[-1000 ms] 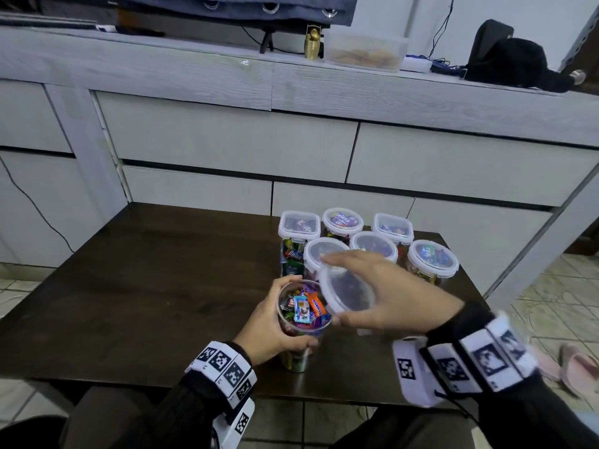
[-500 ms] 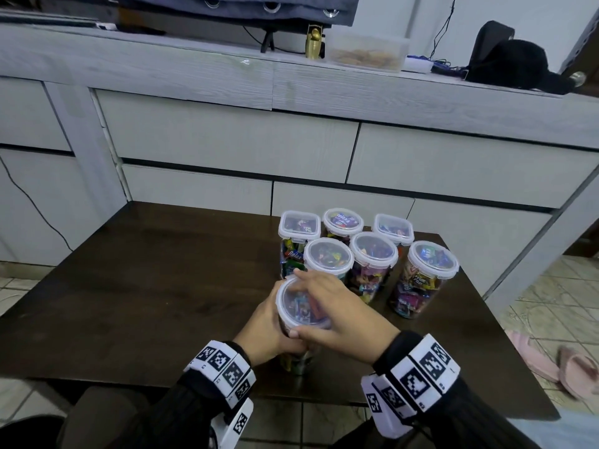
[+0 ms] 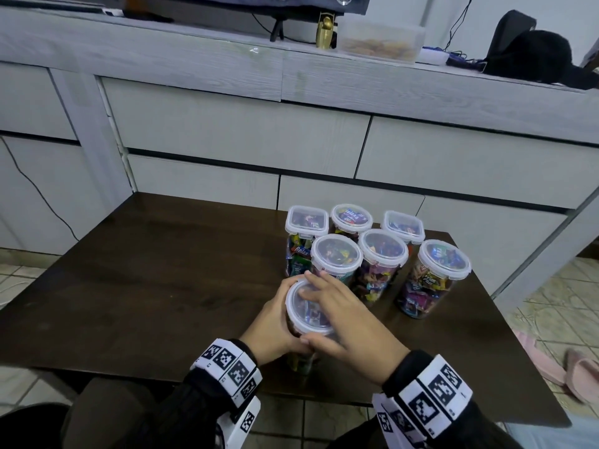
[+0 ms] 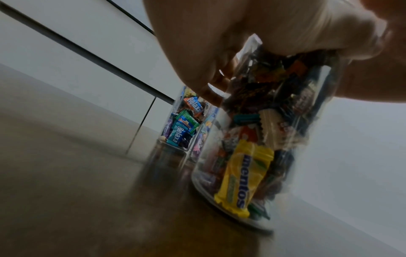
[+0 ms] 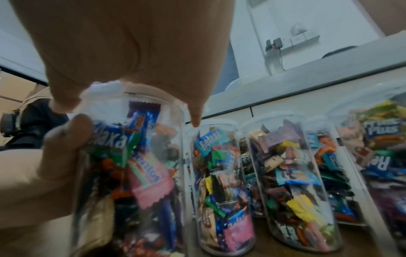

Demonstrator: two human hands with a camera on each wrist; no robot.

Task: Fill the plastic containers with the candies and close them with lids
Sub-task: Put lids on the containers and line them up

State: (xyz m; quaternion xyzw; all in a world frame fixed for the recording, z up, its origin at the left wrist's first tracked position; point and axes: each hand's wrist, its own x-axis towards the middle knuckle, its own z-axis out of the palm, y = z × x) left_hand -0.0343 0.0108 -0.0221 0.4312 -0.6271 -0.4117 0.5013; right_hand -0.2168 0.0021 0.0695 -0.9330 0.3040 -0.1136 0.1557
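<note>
Now seated, lid (image 3: 307, 311) lies under right hand (image 3: 348, 322); left hand (image 3: 270, 328) grips container (image 4: 259, 139).

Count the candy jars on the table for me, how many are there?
7. Back row: square-lidded jar, round-lidded jar, square-lidded jar. Middle: two round jars, another at right. Nearest jar is between both hands. None seem hidden.

Dark wooden table (image 3: 162, 286); grey cabinet (image 3: 227, 137) behind; black bag (image 3: 531, 53) on top; pink slippers (image 3: 564, 367).
</note>
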